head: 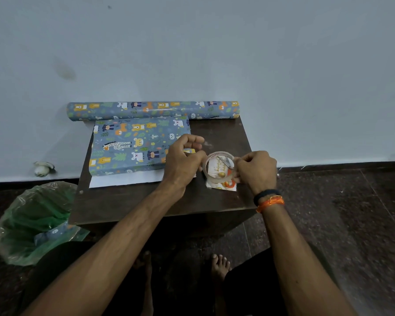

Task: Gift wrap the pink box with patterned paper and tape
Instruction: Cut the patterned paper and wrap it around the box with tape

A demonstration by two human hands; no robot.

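A box covered in blue animal-print paper [132,147] lies on the left of the small dark table [192,201]; a white flap of the paper's underside [126,180] sticks out toward me. No pink surface shows. My right hand [255,171] grips a clear tape roll [219,166] just above the table. My left hand [185,159] pinches at the roll's left edge, where the tape end seems to be. Small scissors [228,161] show through the roll's hole.
A roll of the same patterned paper [153,109] lies along the table's back edge by the wall. A printed card [221,185] sits under the tape roll. A bin with a green liner [37,222] stands left of the table. My bare feet are below.
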